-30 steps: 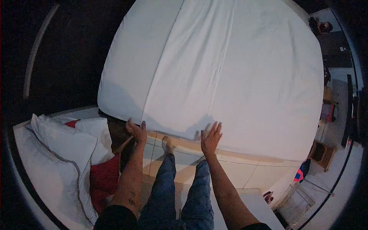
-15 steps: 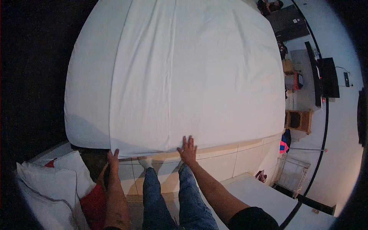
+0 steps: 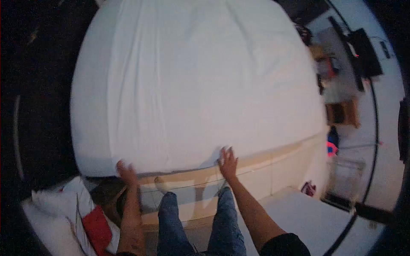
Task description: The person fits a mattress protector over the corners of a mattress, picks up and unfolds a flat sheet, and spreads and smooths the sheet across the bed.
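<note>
A white sheet point(image 3: 192, 81) covers a large bed point(image 3: 265, 164), spread nearly flat with a few long creases running away from the person. The person stands at the near edge of the bed, both arms stretched forward. The left hand point(image 3: 126, 172) rests at the sheet's near left corner, where the fabric hangs over the mattress; the picture is blurred there, so I cannot tell whether the fingers pinch the cloth or only press on it. The right hand point(image 3: 228, 162) lies farther right along the same edge, fingers spread wide and palm down, touching the sheet's hem just above the pale tiled side of the bed. Between the two arms show the person's legs in blue jeans point(image 3: 194, 222), and one foot point(image 3: 161, 184) stands close to the bed base. On the floor to the left, beside the left arm, lie white pillows point(image 3: 60, 209) with a red cushion point(image 3: 99, 228) against them. To the far right, well apart from the bed, stands a small wooden stand point(image 3: 343, 113), with dark furniture point(image 3: 361, 51) beyond it along the wall.
</note>
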The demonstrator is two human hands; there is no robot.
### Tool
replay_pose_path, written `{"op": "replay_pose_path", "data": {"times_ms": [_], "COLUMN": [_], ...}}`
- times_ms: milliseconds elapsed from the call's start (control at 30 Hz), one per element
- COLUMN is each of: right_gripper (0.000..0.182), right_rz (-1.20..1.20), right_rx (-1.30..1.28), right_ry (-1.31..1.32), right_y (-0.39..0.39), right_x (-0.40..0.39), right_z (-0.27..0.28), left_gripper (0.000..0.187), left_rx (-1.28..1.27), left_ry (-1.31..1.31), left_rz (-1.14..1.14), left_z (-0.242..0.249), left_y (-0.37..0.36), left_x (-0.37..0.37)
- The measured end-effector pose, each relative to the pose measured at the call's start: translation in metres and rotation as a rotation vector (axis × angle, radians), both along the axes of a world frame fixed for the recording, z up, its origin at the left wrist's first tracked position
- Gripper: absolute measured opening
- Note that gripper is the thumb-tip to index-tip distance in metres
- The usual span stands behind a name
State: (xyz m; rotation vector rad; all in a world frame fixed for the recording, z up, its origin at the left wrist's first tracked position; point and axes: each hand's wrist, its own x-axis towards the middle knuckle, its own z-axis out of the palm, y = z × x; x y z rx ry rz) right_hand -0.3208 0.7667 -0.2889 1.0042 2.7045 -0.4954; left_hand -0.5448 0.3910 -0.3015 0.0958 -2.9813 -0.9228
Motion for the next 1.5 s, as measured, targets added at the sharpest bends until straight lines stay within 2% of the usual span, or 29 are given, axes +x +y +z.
{"op": "replay_pose_path", "data": {"times_ms": [33,67,133,167,233,300,367,433,500,533,633,700,767,800,867,1000,1033,1100,1133,1167,1233,1267,1333,1367,1433,1500], "right_gripper": [0.064,0.064,0.065,0.065,0.064,0.055,0.048,0.044,0.041,0.041,0.039,0.038,0.034,0.034,0.028,0.022,0.022,0.022,0.022,0.022,0.022,0.024,0.026,0.026,0.025,0.025], "right_rz": [-0.014,0.025,0.273,0.300,0.607,0.580,0.323,0.367,0.315,0.333,0.389,0.404,0.428,0.431,0.155,-0.036,-0.062,-0.215,-0.221,-0.241,-0.319,-0.264,-0.224,-0.189,-0.169,-0.157], "right_rx": [-0.001,-0.045,-0.078,-0.118,-0.251,-0.418,-0.829,-0.699,-0.646,-0.645,-0.596,-0.644,-0.681,-0.674,-0.901,-0.867,-0.847,-0.897,-0.875,-0.864,-0.918,-0.933,-0.990,-1.016,-1.014,-1.005], "right_ry": [0.008,0.036,-0.074,-0.058,-0.064,-0.105,-0.146,-0.232,-0.436,-0.431,-0.489,-0.315,-0.191,-0.197,0.059,0.206,0.202,0.014,0.140,0.109,0.023,0.084,0.052,0.054,0.055,0.086], "right_y": [0.012,0.023,0.028,0.031,0.050,0.066,0.094,0.120,0.138,0.143,0.144,0.130,0.103,0.087,0.051,-0.013,-0.028,-0.060,-0.081,-0.097,-0.134,-0.148,-0.166,-0.170,-0.173,-0.164], "right_x": [-0.005,-0.010,0.001,0.016,0.051,0.092,0.133,0.180,0.191,0.194,0.195,0.179,0.136,0.110,0.059,0.021,0.021,0.022,0.033,0.022,-0.023,-0.032,-0.075,-0.084,-0.105,-0.118], "right_z": [0.002,0.004,0.008,0.005,0.005,0.000,0.000,-0.014,0.018,0.017,0.006,0.001,0.002,0.009,0.032,0.030,0.022,0.015,-0.008,-0.003,0.030,0.026,0.044,0.047,0.048,0.048], "left_gripper": [0.050,0.053,0.054,0.060,0.067,0.068,0.064,0.062,0.061,0.058,0.051,0.046,0.043,0.041,0.039,0.039,0.039,0.039,0.039,0.040,0.041,0.041,0.041,0.041,0.038,0.036], "left_rx": [-0.210,-0.085,-0.273,-0.468,-0.588,-0.597,-0.400,-0.405,-0.411,-0.399,-0.387,-0.515,-0.350,-0.316,-0.304,-0.226,-0.208,-0.276,-0.267,-0.261,0.032,0.046,0.039,0.046,0.134,0.062], "left_ry": [0.178,0.046,0.026,-0.153,-0.279,-0.325,-0.441,-0.492,-0.550,-0.522,-0.451,-0.218,-0.167,-0.110,-0.027,0.003,-0.008,0.007,-0.042,-0.099,-0.417,-0.440,-0.283,-0.294,-0.290,-0.343], "left_rz": [-0.300,-0.297,-0.482,-0.532,-0.471,-0.391,-0.385,-0.327,-0.273,-0.171,0.029,-0.155,0.023,0.013,-0.032,-0.112,-0.136,-0.129,-0.073,-0.016,-0.004,-0.008,-0.121,-0.116,0.074,0.042], "left_z": [-0.005,0.012,0.004,-0.009,0.004,0.001,-0.008,-0.005,-0.007,-0.013,0.013,-0.049,0.012,0.013,0.012,-0.020,-0.037,-0.071,-0.079,-0.077,-0.054,-0.054,-0.053,-0.059,-0.080,-0.064], "left_y": [0.027,0.072,0.130,0.150,0.192,0.207,0.211,0.207,0.185,0.171,0.149,0.077,0.093,0.085,0.068,0.054,0.056,0.054,0.060,0.071,0.083,0.090,0.096,0.087,0.056,0.071], "left_x": [0.002,0.006,0.028,0.047,0.102,0.137,0.168,0.175,0.169,0.156,0.101,0.053,0.000,-0.033,-0.105,-0.248,-0.279,-0.333,-0.351,-0.363,-0.381,-0.385,-0.388,-0.391,-0.397,-0.399]}}
